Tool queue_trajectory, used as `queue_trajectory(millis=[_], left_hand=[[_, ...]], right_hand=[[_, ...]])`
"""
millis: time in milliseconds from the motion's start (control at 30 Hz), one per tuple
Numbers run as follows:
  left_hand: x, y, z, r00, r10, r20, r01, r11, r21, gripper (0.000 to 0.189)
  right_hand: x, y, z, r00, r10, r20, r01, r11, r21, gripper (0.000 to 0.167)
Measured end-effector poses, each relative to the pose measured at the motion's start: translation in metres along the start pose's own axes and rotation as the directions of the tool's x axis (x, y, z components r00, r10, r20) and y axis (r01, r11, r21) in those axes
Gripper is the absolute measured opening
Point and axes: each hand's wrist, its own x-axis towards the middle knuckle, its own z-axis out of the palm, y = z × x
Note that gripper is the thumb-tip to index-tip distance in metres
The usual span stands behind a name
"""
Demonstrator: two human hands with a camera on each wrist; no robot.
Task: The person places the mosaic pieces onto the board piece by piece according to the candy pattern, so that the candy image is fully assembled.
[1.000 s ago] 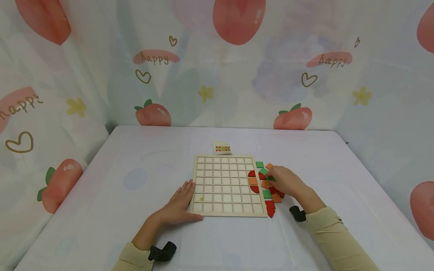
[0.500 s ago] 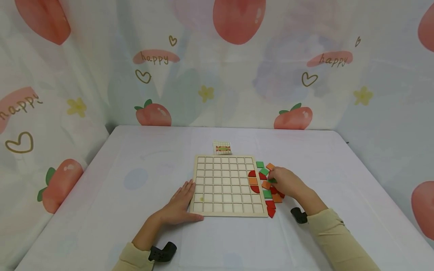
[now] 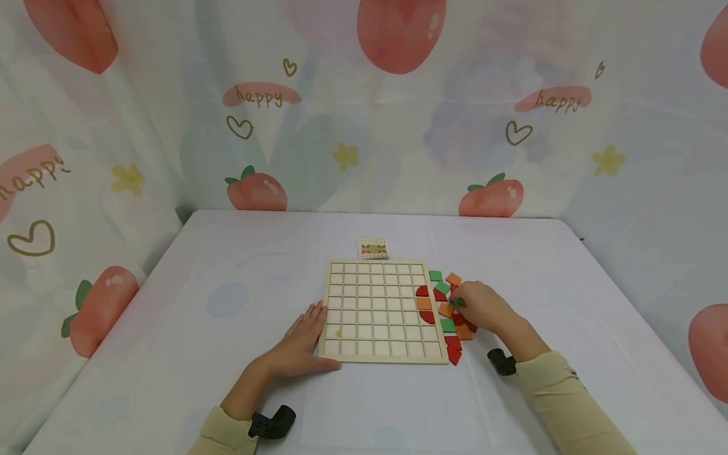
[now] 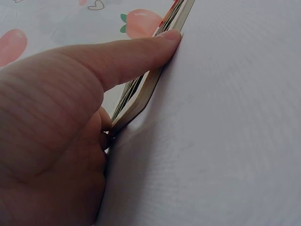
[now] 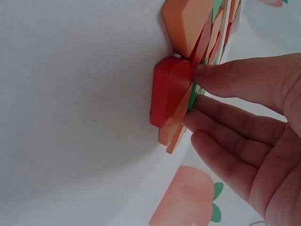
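A wooden grid board [image 3: 364,319] lies flat on the table. In its right column an orange square tile [image 3: 424,304] sits between two red curved tiles [image 3: 422,291]. The left hand [image 3: 298,344] rests at the board's left side, fingers stretched along that edge; in the left wrist view the thumb [image 4: 136,56] lies across the front edge. Right of the board, the right hand [image 3: 483,306] pinches a green tile [image 5: 193,97] between thumb and fingers, just above the loose tiles. That tile's full shape is hidden by the fingers.
Loose red, orange and green tiles [image 3: 448,325] lie partly overlapping along the board's right edge. A small pattern card [image 3: 373,248] stands behind the board. The white-covered table [image 3: 273,253] meets a printed cloth backdrop [image 3: 387,139] at the back.
With the green tile in its fingers, the right hand has shifted slightly to the right and nearer. The left hand and the board have stayed put.
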Motion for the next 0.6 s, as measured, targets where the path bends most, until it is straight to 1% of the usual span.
queue_trajectory(millis=[267,433,600], left_hand=[[-0.001,0.003,-0.002,1.000,-0.005,0.002,0.005,1.000,0.001,0.106],[-0.001,0.003,-0.002,1.000,-0.004,0.000,0.004,1.000,0.000,0.107],[0.000,0.001,0.000,1.000,0.001,0.000,-0.001,1.000,0.004,0.107]], right_hand=[[0.002,-0.011,-0.003,1.000,-0.009,-0.021,0.009,1.000,0.000,0.017],[0.001,-0.019,-0.003,0.998,-0.053,-0.027,0.053,0.999,0.007,0.019],[0.001,-0.025,-0.003,0.994,-0.100,-0.044,0.099,0.995,-0.020,0.021]])
